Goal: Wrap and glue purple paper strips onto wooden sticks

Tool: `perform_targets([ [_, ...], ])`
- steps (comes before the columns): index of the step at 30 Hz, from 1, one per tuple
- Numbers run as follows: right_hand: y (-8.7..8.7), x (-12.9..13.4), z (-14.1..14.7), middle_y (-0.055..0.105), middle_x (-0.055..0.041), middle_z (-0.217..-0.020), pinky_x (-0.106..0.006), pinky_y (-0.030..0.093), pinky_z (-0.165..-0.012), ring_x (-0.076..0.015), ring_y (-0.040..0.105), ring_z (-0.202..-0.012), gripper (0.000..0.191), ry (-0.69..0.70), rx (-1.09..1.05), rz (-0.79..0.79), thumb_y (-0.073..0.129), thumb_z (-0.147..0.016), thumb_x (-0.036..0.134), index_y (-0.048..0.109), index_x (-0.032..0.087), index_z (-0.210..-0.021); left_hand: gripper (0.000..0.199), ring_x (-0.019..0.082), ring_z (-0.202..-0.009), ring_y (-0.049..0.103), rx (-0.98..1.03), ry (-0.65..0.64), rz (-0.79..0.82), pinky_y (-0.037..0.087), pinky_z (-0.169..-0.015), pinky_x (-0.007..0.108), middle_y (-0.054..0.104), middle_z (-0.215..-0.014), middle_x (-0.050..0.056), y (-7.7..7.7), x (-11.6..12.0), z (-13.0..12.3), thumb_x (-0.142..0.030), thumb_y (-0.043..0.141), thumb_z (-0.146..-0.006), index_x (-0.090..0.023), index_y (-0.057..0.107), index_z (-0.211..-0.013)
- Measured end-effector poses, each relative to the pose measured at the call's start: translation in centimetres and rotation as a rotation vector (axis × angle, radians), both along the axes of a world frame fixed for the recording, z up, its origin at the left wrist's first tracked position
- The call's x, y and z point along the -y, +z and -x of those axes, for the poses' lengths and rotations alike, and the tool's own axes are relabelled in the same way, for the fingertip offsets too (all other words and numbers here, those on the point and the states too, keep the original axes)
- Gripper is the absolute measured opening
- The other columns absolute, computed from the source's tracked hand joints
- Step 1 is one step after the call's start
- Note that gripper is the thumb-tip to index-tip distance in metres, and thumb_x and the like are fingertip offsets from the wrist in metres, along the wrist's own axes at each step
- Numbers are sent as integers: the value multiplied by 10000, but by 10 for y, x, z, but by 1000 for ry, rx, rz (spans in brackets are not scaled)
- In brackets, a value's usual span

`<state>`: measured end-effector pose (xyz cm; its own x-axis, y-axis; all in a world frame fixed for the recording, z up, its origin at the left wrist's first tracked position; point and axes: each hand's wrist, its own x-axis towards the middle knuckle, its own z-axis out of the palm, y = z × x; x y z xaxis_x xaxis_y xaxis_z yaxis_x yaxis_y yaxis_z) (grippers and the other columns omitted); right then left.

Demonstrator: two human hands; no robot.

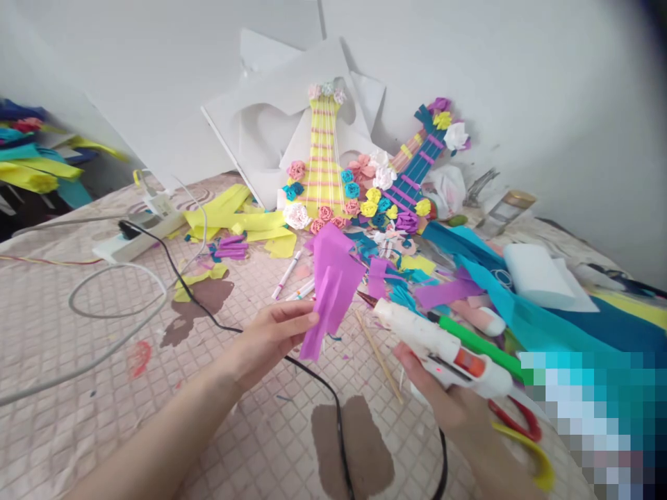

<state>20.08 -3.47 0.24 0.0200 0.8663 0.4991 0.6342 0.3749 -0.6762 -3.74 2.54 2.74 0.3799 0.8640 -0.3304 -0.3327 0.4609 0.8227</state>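
Note:
My left hand (284,330) pinches the near edge of a piece of purple crepe paper (336,271), held up above the table with a fold down its length. In my right hand (453,403) is a white glue gun (442,340), its dark nozzle pointing left, close to the paper's right side. A green glue stick (482,347) lies just behind the gun. Beneath the two hands run a wooden stick (380,357) and a black cord (317,378). My right fingers are partly hidden by the gun's body.
Two paper-flower guitars, one yellow (324,160) and one blue (417,167), lean at the back. A power strip (138,229) with cords sits left. Crepe paper scraps (234,215) and markers (286,274) litter the table. At right are a glass jar (508,212), white roll (539,274) and scissors (526,444).

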Motion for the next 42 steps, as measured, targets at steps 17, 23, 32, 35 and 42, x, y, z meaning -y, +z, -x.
perform_targets([
  [17, 6, -1, 5, 646, -76, -851, -416, 492, -740, -296, 589, -886, 217, -73, 305, -111, 547, -790, 370, 608, 233, -946, 162, 90, -616, 509, -188, -138, -117, 369, -591, 223, 618, -682, -12, 1, 1, 1, -217, 737, -631, -147, 684, -767],
  [23, 21, -4, 11, 608, -111, -908, -552, 360, -901, -379, 494, -1039, 190, -129, 407, -286, 536, -772, 397, 593, 235, -854, 174, 86, -620, 495, -203, -124, -92, 350, -585, 221, 629, -696, -12, 3, 2, 0, -229, 746, -624, -156, 704, -776],
  [32, 12, -3, 9, 688, -42, -701, -375, 504, -555, -257, 639, -635, 167, -34, 288, -129, 541, -799, 371, 615, 231, -852, 217, 94, -628, 508, -198, -53, -24, 351, -589, 226, 660, -686, 5, 7, 3, 0, -233, 776, -573, -158, 740, -773],
  [35, 13, -2, 9, 699, -42, -702, -369, 509, -561, -262, 652, -666, 146, -39, 288, -108, 545, -796, 365, 621, 241, -811, 216, 92, -634, 515, -196, -42, -12, 365, -600, 223, 671, -691, 7, 8, 2, 0, -228, 781, -568, -163, 745, -771],
  [42, 9, -1, 7, 696, -17, -678, -362, 507, -575, -253, 643, -644, 101, -52, 236, -75, 575, -771, 360, 624, 272, -782, 192, 78, -630, 510, -192, -55, -60, 370, -588, 201, 676, -704, 0, 6, 0, 2, -231, 767, -599, -179, 750, -783],
])
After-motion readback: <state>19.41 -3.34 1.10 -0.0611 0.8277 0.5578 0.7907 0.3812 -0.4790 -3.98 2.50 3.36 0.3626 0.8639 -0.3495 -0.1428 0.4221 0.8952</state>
